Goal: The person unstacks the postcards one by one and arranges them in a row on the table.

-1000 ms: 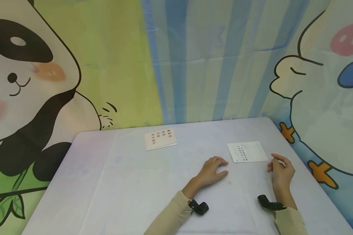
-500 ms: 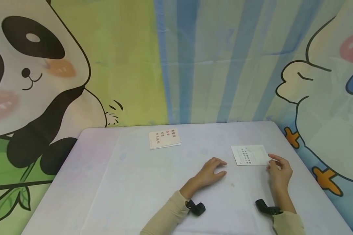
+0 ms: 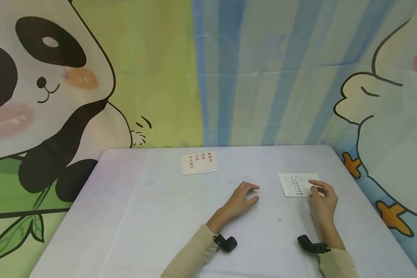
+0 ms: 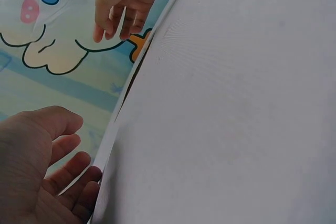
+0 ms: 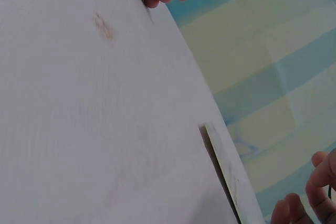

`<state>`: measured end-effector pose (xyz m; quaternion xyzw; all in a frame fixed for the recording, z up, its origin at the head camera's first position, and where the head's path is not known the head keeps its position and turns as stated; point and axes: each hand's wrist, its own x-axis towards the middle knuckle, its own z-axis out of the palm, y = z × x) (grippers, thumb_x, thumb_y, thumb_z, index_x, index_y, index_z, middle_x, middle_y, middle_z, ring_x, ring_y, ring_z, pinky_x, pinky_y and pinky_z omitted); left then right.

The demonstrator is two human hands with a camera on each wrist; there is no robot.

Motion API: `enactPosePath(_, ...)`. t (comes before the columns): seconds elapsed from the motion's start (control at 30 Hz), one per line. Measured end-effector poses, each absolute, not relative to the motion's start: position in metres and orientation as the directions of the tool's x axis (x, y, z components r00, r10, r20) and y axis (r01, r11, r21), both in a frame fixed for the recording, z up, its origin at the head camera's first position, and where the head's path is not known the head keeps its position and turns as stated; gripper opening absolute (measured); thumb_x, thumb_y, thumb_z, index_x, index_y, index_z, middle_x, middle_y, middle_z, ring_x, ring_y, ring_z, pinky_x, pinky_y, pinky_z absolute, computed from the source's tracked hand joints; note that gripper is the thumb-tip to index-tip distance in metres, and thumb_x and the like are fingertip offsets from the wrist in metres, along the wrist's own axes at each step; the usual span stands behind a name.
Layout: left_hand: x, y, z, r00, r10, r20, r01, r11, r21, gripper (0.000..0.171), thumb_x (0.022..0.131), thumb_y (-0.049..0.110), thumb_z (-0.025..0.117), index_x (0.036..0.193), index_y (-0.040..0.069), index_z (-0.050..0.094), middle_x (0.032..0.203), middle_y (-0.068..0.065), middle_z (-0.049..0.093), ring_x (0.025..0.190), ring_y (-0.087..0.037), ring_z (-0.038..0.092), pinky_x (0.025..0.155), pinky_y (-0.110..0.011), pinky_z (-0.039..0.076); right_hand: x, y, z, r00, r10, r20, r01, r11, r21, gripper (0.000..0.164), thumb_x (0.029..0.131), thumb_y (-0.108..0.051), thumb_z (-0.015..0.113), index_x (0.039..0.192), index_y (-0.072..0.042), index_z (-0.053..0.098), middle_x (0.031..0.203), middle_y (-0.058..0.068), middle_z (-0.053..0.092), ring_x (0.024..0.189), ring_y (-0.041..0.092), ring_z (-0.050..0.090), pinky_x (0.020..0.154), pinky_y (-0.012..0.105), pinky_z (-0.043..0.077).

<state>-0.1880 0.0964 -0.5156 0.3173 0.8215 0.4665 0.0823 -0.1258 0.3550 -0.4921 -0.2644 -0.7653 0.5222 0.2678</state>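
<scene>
So, behind everything hangs the patterned backdrop [image 3: 166, 96], and below it spreads the white table [image 3: 160, 231], with the white booklet [image 3: 293, 186] lying flat toward the far right. Its long side looks to run left to right, though the slant of the view leaves that uncertain. The right hand [image 3: 326, 201] is nearer, no contest: it overlaps the booklet's right end in the head view, while the right-wrist view has its fingers [image 5: 319, 191] just beside the cover, apparently not touching. For the left hand [image 3: 238, 201], the booklet sits off to the right and slightly farther out, a plain gap between. The hands are well apart, neither gripping anything. Now the pose: right fingers loosely bent, reaching away and leftward; left fingers relaxed, thumb parted, pointing rightward; whether they touch the tabletop, I can't tell.
</scene>
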Motion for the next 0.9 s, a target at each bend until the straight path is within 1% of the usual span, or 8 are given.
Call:
enactPosePath(0.1, -0.191, 0.091, -0.513, -0.787, 0.596, 0.158, 0.439, 0.363, 0.822, 0.034, 0.097, 0.020, 0.059, 0.130, 0.011, 0.057, 0.127, -0.004, 0.053, 0.117, -0.014, 0.051, 0.102, -0.026, 0.041, -0.129, 0.348, -0.487, -0.747, 0.655, 0.117, 0.129, 0.315, -0.940, 0.026, 0.093, -0.007, 0.051, 0.113, 0.000, 0.067, 0.103, -0.011, 0.047, 0.080, 0.001, 0.049, 0.059, 0.009, 0.044)
enactPosePath(0.23, -0.195, 0.082, -0.509, -0.792, 0.585, 0.174, 0.453, 0.372, 0.810, 0.034, 0.097, 0.020, 0.059, 0.129, 0.011, 0.058, 0.126, -0.004, 0.053, 0.116, -0.014, 0.052, 0.101, -0.026, 0.042, -0.136, 0.337, -0.483, -0.765, 0.635, 0.107, 0.085, 0.265, -0.961, 0.023, 0.091, -0.002, 0.052, 0.109, 0.000, 0.068, 0.099, -0.011, 0.051, 0.074, 0.000, 0.053, 0.057, 0.010, 0.046)
enactPosePath(0.33, -0.199, 0.075, -0.510, -0.801, 0.569, 0.185, 0.456, 0.382, 0.804, 0.033, 0.096, 0.018, 0.060, 0.128, 0.010, 0.059, 0.125, -0.004, 0.054, 0.114, -0.015, 0.053, 0.099, -0.025, 0.042, -0.141, 0.328, -0.479, -0.791, 0.606, 0.079, 0.076, 0.226, -0.971, 0.023, 0.091, 0.000, 0.053, 0.110, 0.002, 0.066, 0.099, -0.013, 0.052, 0.068, 0.002, 0.056, 0.056, 0.012, 0.047)
enactPosePath(0.47, -0.202, 0.063, -0.513, -0.816, 0.547, 0.189, 0.448, 0.390, 0.805, 0.033, 0.096, 0.017, 0.061, 0.127, 0.009, 0.059, 0.124, -0.005, 0.055, 0.112, -0.014, 0.053, 0.097, -0.023, 0.044, -0.144, 0.315, -0.474, -0.834, 0.550, 0.050, 0.086, 0.219, -0.972, 0.025, 0.093, -0.001, 0.054, 0.116, 0.004, 0.063, 0.100, -0.010, 0.053, 0.061, 0.004, 0.057, 0.055, 0.015, 0.048)
enactPosePath(0.57, -0.204, 0.052, -0.513, -0.828, 0.530, 0.182, 0.431, 0.395, 0.811, 0.032, 0.095, 0.016, 0.061, 0.127, 0.009, 0.059, 0.124, -0.005, 0.054, 0.112, -0.014, 0.053, 0.096, -0.023, 0.044, -0.146, 0.305, -0.473, -0.854, 0.517, 0.060, 0.069, 0.228, -0.971, 0.025, 0.093, -0.002, 0.055, 0.115, 0.004, 0.063, 0.098, -0.008, 0.053, 0.061, 0.006, 0.058, 0.056, 0.016, 0.048)
enactPosePath(0.8, -0.205, 0.028, -0.517, -0.860, 0.489, 0.145, 0.367, 0.394, 0.842, 0.033, 0.096, 0.016, 0.061, 0.128, 0.009, 0.058, 0.125, -0.004, 0.053, 0.116, -0.014, 0.051, 0.098, -0.026, 0.044, -0.153, 0.289, -0.483, -0.896, 0.438, 0.070, 0.057, 0.270, -0.961, 0.023, 0.093, -0.003, 0.054, 0.113, 0.005, 0.064, 0.090, -0.009, 0.062, 0.067, 0.008, 0.060, 0.059, 0.018, 0.049)
enactPosePath(0.9, -0.207, 0.018, -0.518, -0.871, 0.468, 0.147, 0.351, 0.386, 0.853, 0.033, 0.095, 0.015, 0.061, 0.128, 0.008, 0.058, 0.125, -0.005, 0.053, 0.117, -0.015, 0.051, 0.098, -0.027, 0.045, -0.158, 0.281, -0.486, -0.915, 0.399, 0.067, 0.056, 0.288, -0.956, 0.023, 0.094, -0.003, 0.054, 0.113, 0.005, 0.064, 0.093, -0.010, 0.062, 0.067, 0.009, 0.060, 0.060, 0.018, 0.049)
